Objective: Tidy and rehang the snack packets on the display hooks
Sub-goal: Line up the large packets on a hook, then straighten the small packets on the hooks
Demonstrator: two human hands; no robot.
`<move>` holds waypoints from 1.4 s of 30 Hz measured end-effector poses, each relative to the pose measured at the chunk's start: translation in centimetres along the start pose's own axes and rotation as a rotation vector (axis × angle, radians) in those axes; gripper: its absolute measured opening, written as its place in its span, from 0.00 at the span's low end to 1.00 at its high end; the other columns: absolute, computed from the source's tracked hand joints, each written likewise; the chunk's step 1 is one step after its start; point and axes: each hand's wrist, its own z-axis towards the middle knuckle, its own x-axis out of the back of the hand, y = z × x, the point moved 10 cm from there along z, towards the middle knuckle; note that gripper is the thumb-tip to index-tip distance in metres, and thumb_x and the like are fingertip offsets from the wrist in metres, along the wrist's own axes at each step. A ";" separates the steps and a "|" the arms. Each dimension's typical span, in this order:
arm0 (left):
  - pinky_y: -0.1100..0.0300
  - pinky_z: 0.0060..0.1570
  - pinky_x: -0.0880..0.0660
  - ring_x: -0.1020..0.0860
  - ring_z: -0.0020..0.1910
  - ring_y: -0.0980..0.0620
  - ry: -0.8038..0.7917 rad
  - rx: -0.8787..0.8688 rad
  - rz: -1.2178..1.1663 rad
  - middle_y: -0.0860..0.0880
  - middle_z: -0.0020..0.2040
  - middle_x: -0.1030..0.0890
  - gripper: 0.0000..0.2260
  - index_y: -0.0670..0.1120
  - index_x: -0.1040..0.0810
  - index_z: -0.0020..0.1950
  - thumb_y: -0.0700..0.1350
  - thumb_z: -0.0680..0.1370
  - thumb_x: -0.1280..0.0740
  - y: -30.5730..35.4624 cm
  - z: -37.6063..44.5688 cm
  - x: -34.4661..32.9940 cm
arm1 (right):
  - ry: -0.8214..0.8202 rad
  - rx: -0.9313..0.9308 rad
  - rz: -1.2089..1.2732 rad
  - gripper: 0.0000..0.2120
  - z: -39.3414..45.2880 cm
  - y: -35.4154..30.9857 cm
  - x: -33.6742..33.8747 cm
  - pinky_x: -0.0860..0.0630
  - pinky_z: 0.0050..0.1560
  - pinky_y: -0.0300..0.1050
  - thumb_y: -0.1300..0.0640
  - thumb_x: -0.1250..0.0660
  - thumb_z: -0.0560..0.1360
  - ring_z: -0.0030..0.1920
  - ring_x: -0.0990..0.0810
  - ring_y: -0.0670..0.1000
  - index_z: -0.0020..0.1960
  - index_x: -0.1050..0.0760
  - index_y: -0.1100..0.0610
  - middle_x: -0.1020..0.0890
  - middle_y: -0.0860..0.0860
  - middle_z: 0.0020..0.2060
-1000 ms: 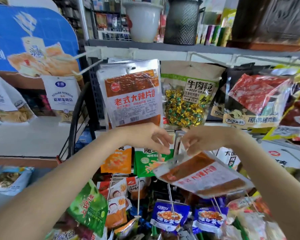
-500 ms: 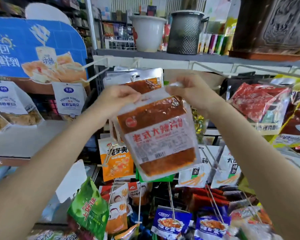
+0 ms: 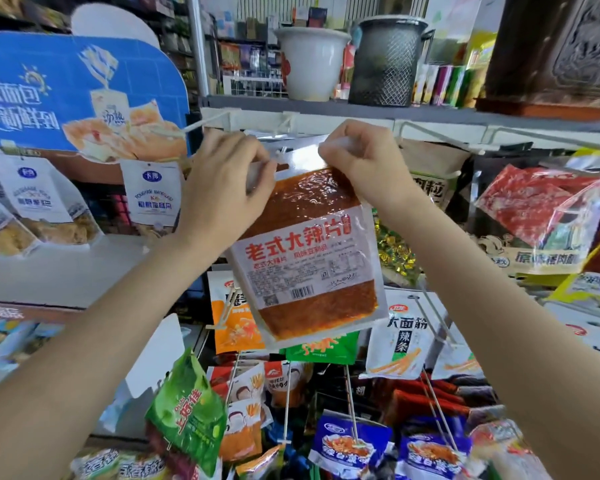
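1. Two hands work at one packet in the head view. The left hand (image 3: 222,188) pinches the clear top strip of the spicy strip packet (image 3: 309,251) at its left corner, and the right hand (image 3: 357,164) pinches the same strip at the right corner, so each grip is closed on the packet.
2. A second ago the packet lay nearly flat and low, below the hanging rows; half a second ago it was tilted and partway up. Now it hangs nearly upright, its top edge just under the front edge of the shelf (image 3: 430,114), where the white display hook (image 3: 284,150) pokes out between the two hands.
3. Whether the hook tip has entered the packet's hang hole cannot be told; the fingers cover that spot.
4. Judged from this, the lift is done and the threading is in hand: the hole likely needs lining up with the hook tip before the packet is pushed back.
5. Lower rows hold a green packet (image 3: 187,420) and blue packets (image 3: 354,445) on thin rods.
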 end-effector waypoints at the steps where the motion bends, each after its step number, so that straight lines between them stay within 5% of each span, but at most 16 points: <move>1: 0.63 0.46 0.39 0.28 0.47 0.44 0.021 -0.007 -0.020 0.43 0.42 0.23 0.09 0.39 0.26 0.43 0.45 0.76 0.39 0.3 -0.1 0.3 | -0.014 0.012 0.022 0.08 -0.1 -0.2 0.1 0.23 0.47 0.52 0.60 0.35 0.74 0.40 0.23 0.52 0.37 0.27 0.52 0.24 0.48 0.33; 6: 0.55 0.53 0.36 0.25 0.47 0.45 0.028 0.037 -0.038 0.43 0.46 0.21 0.11 0.39 0.25 0.49 0.45 0.79 0.42 0.1 0.4 -0.4 | 0.032 -0.010 0.063 0.08 0.9 0.0 0.6 0.24 0.48 0.51 0.62 0.35 0.73 0.41 0.23 0.51 0.36 0.27 0.53 0.24 0.47 0.33; 9: 0.61 0.54 0.42 0.23 0.49 0.46 0.007 0.074 -0.081 0.46 0.48 0.19 0.14 0.41 0.24 0.51 0.48 0.79 0.44 -0.5 0.1 -1.1 | 0.020 -0.116 0.116 0.10 0.9 1.9 -0.3 0.23 0.49 0.54 0.62 0.35 0.73 0.41 0.23 0.53 0.35 0.28 0.52 0.23 0.49 0.32; 12: 0.58 0.63 0.43 0.28 0.60 0.44 -0.030 0.082 -0.021 0.43 0.58 0.23 0.15 0.40 0.26 0.59 0.47 0.79 0.43 -1.2 -0.2 -1.8 | 0.096 -0.170 0.078 0.09 0.9 3.3 -0.4 0.23 0.52 0.57 0.61 0.36 0.74 0.43 0.22 0.55 0.35 0.28 0.53 0.23 0.51 0.34; 16: 0.47 0.69 0.42 0.38 0.69 0.42 -0.168 0.035 0.047 0.39 0.68 0.34 0.20 0.40 0.33 0.65 0.39 0.74 0.40 -1.1 -2.2 -4.2 | 0.245 -0.183 -0.121 0.09 1.1 3.6 0.6 0.24 0.55 0.50 0.63 0.41 0.76 0.48 0.24 0.52 0.52 0.24 0.62 0.21 0.55 0.44; 20: 0.49 0.61 0.37 0.35 0.61 0.46 -0.244 0.001 0.008 0.42 0.63 0.29 0.16 0.43 0.27 0.57 0.41 0.71 0.42 0.6 -6.6 -6.4 | 0.156 -0.144 -0.287 0.17 0.1 3.7 1.1 0.27 0.55 0.43 0.67 0.42 0.76 0.55 0.26 0.51 0.64 0.32 0.59 0.25 0.55 0.60; 24: 0.53 0.56 0.39 0.34 0.57 0.47 -0.279 -0.070 -0.104 0.42 0.58 0.25 0.14 0.43 0.24 0.52 0.41 0.70 0.43 4.6 -7.5 -8.4 | 0.041 -0.114 -0.407 0.14 -3.2 4.6 3.6 0.28 0.59 0.42 0.67 0.40 0.75 0.56 0.23 0.51 0.60 0.27 0.60 0.21 0.55 0.57; 27: 0.53 0.56 0.38 0.34 0.57 0.48 -0.363 -0.136 -0.212 0.43 0.57 0.25 0.12 0.43 0.24 0.51 0.40 0.70 0.42 8.9 -7.9 -11.3 | -0.235 -0.263 -0.551 0.13 -7.3 8.5 5.1 0.31 0.59 0.42 0.67 0.40 0.75 0.56 0.23 0.52 0.59 0.25 0.62 0.20 0.56 0.55; 30: 0.48 0.61 0.37 0.35 0.63 0.45 -0.650 -0.155 -0.200 0.44 0.64 0.30 0.14 0.44 0.25 0.58 0.40 0.73 0.38 12.7 -9.9 -16.4 | -0.517 -0.475 -0.584 0.14 -12.6 14.3 6.4 0.32 0.63 0.45 0.67 0.43 0.76 0.60 0.24 0.54 0.58 0.24 0.63 0.21 0.56 0.58; 34: 0.51 0.65 0.39 0.39 0.69 0.45 -0.978 -0.109 -0.131 0.47 0.72 0.39 0.17 0.46 0.30 0.67 0.45 0.77 0.40 14.6 -12.9 -22.0 | -0.480 -0.662 -0.581 0.19 -16.0 21.1 10.5 0.27 0.56 0.48 0.67 0.44 0.78 0.60 0.25 0.55 0.68 0.32 0.59 0.28 0.52 0.65; 37: 0.50 0.65 0.36 0.39 0.70 0.44 -1.090 -0.078 -0.084 0.46 0.74 0.42 0.18 0.44 0.31 0.67 0.46 0.78 0.41 15.2 -14.7 -24.1 | -0.506 -0.706 -0.534 0.29 -17.3 25.4 10.5 0.27 0.47 0.50 0.68 0.46 0.78 0.52 0.23 0.56 0.75 0.47 0.50 0.34 0.48 0.60; 40: 0.49 0.66 0.36 0.40 0.70 0.45 -1.097 -0.032 -0.093 0.46 0.74 0.42 0.18 0.43 0.32 0.68 0.45 0.78 0.42 15.6 -15.3 -25.0 | -0.543 -0.639 -0.527 0.34 -17.3 29.0 8.8 0.31 0.58 0.44 0.70 0.45 0.76 0.65 0.30 0.52 0.76 0.55 0.52 0.47 0.50 0.75; 42: 0.49 0.66 0.36 0.40 0.70 0.46 -1.077 -0.006 -0.099 0.47 0.74 0.41 0.18 0.43 0.31 0.68 0.44 0.78 0.42 15.8 -15.3 -25.3 | -0.552 -0.610 -0.585 0.35 -17.1 30.9 7.7 0.35 0.65 0.44 0.70 0.44 0.75 0.72 0.38 0.54 0.76 0.55 0.53 0.52 0.50 0.76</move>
